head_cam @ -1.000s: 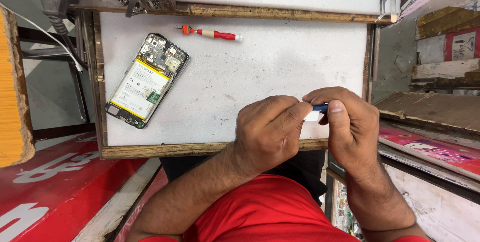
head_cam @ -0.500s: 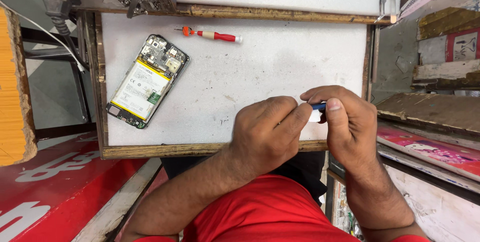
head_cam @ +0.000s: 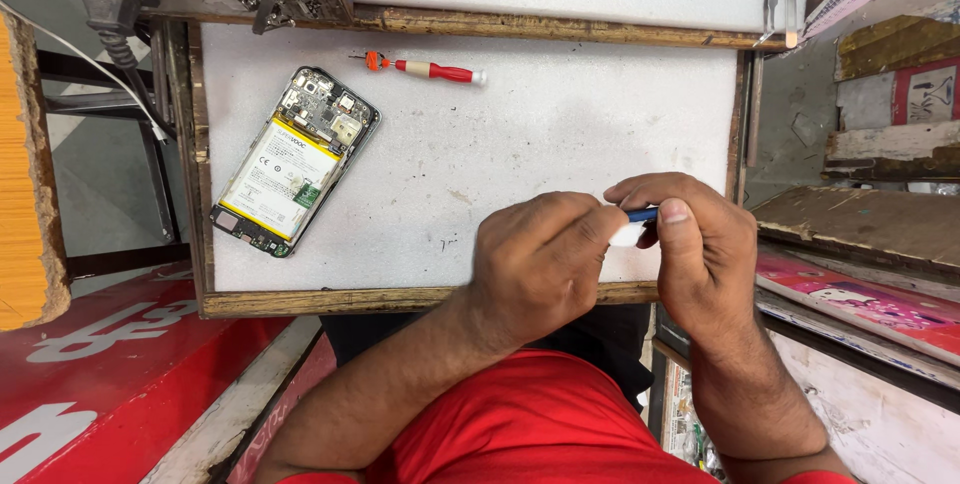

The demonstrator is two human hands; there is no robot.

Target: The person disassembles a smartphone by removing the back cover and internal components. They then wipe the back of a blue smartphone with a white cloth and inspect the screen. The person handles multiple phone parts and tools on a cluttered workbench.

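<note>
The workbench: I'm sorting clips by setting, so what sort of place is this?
Probably a small phone repair stall. An opened phone with its battery bare lies on the white work board, a small red screwdriver beside it, and both hands pinch a small blue tool.

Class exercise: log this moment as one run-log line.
left hand: grips small white piece | right hand: holds blue tool | opened phone, red screwdriver: on white board

Matt white work board [head_cam: 560, 134] in rough worn wooden frame [head_cam: 400, 299]; glossy plastic screwdriver [head_cam: 430, 69].

Opened phone [head_cam: 295, 161] lies on the board [head_cam: 560, 134], left of both hands [head_cam: 620, 254].
</note>
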